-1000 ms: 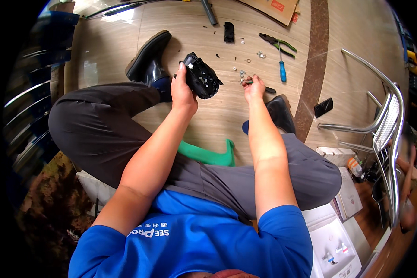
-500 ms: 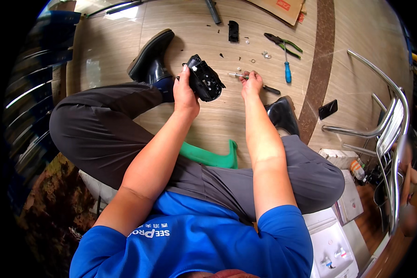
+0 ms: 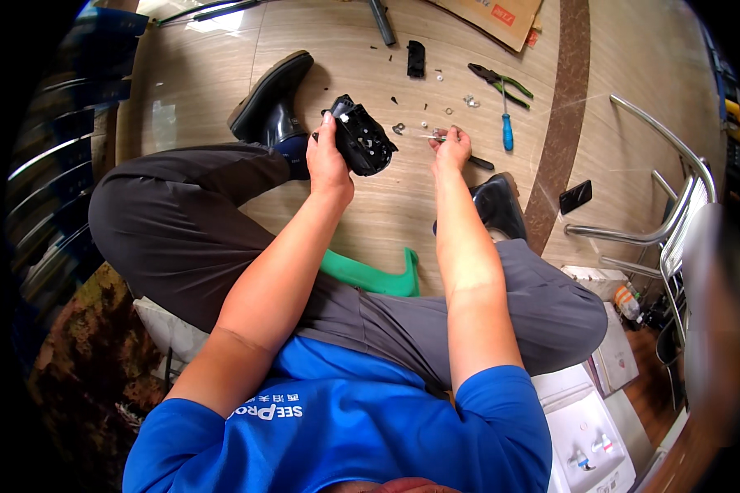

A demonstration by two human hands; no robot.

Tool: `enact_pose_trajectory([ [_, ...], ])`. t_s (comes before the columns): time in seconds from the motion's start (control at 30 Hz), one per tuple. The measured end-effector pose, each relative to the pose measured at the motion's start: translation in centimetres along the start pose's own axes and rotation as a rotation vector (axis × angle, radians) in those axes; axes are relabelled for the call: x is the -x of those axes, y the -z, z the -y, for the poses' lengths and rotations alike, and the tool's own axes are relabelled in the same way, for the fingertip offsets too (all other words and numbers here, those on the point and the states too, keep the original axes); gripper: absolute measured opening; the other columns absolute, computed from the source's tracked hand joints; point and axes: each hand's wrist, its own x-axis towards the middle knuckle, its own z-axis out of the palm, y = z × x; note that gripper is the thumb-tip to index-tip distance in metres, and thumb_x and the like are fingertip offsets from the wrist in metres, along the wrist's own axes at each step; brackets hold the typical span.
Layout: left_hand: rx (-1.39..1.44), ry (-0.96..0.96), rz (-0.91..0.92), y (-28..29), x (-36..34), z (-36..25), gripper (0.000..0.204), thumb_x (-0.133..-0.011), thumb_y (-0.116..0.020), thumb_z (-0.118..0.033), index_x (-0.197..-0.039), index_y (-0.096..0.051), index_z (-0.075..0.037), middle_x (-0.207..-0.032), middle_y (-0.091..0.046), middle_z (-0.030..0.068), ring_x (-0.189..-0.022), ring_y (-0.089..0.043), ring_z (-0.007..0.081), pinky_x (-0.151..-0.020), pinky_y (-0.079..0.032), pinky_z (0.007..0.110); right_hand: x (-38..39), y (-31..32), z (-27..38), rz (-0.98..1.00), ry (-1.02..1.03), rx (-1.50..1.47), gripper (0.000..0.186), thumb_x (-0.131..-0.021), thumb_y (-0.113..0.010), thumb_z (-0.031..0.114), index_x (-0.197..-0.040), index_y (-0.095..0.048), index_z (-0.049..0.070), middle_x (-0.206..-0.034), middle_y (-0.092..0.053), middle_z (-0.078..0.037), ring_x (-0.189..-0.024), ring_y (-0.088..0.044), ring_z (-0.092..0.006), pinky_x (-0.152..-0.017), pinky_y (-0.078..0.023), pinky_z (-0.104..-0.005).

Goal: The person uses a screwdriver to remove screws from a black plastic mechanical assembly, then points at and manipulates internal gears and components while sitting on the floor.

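Observation:
My left hand (image 3: 330, 160) is wrapped round a black plastic housing (image 3: 362, 141), held off the floor with its hollow, part-filled inside facing up. To its right, my right hand (image 3: 452, 149) is closed on a slim screwdriver (image 3: 480, 163). The thin metal shaft points left toward the housing without touching it, and a black handle shows past the hand. On the floor between the hands lies a small metal piece (image 3: 399, 128). A small white part (image 3: 424, 125) lies near my right fingertips, and several screws and small metal parts (image 3: 471, 101) are scattered beyond.
Farther off are a black plastic cover (image 3: 416, 59), green-handled pliers (image 3: 501, 84), a blue screwdriver (image 3: 508, 131) and cardboard (image 3: 489, 20). A phone (image 3: 575, 197) and metal chair frame (image 3: 633, 236) stand right. A green plastic piece (image 3: 378, 278) lies between my legs; my boots (image 3: 271, 99) flank the work.
A small metal piece now lies on the floor between my hands, where none showed before. My right fingers and the metal shaft have drawn slightly right; the left hand still holds the housing.

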Motion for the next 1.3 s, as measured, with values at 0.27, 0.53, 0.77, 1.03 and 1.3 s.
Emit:
enact_pose_trajectory([
  [0.27, -0.012, 0.007, -0.027, -0.9, 0.0, 0.6, 0.035, -0.098, -0.063, -0.039, -0.106, -0.056, -0.006, -0.093, -0.063, 0.0022, -0.082, -0.063, 0.0129, -0.074, -0.054, 0.029, -3.4, 2.7, -0.8, 0.144, 0.204, 0.768, 0.025, -0.096, -0.061, 0.022, -0.114, -0.058, 0.005, -0.082, -0.069, -0.015, -0.074, -0.067, -0.0287, -0.064, -0.056, -0.0419],
  [0.53, -0.039, 0.007, -0.075, 0.8, -0.8, 0.6, 0.036, -0.098, -0.062, -0.040, -0.106, -0.055, -0.006, -0.092, -0.062, 0.0022, -0.082, -0.063, 0.0125, -0.073, -0.054, 0.029, -0.1, -1.9, 0.8, 0.209, 0.381, 1.292, 0.032, -0.092, -0.066, 0.028, -0.114, -0.060, 0.006, -0.101, -0.071, -0.020, -0.097, -0.068, -0.0400, -0.083, -0.054, -0.0475],
  [0.77, -0.062, 0.007, -0.048, 0.1, -0.5, 0.6, 0.034, -0.098, -0.061, -0.040, -0.105, -0.055, -0.008, -0.090, -0.062, 0.0008, -0.081, -0.062, 0.0111, -0.072, -0.052, 0.028, 0.1, -3.2, 1.4, 0.292, 0.332, 1.362, 0.027, -0.093, -0.065, 0.031, -0.109, -0.061, 0.009, -0.103, -0.071, -0.020, -0.099, -0.068, -0.0385, -0.083, -0.054, -0.0488],
  [1.03, -0.093, 0.021, -0.076, 0.1, -0.6, 0.9, 0.033, -0.099, -0.061, -0.040, -0.104, -0.055, -0.007, -0.090, -0.060, -0.0005, -0.083, -0.058, 0.0098, -0.077, -0.050, 0.027, 1.6, -3.3, -1.0, 0.316, 0.440, 1.248, 0.028, -0.092, -0.067, 0.031, -0.110, -0.063, 0.011, -0.100, -0.072, -0.019, -0.096, -0.068, -0.0393, -0.082, -0.054, -0.0480],
  [1.3, -0.057, 0.032, -0.066, 0.2, -0.1, 0.6, 0.031, -0.100, -0.060, -0.037, -0.105, -0.056, -0.007, -0.091, -0.062, 0.0002, -0.083, -0.060, 0.0100, -0.076, -0.051, 0.027, 3.6, -2.0, -1.5, 0.336, 0.354, 1.321, 0.038, -0.089, -0.071, 0.034, -0.114, -0.061, 0.007, -0.102, -0.071, -0.021, -0.098, -0.067, -0.0404, -0.084, -0.053, -0.0480],
])
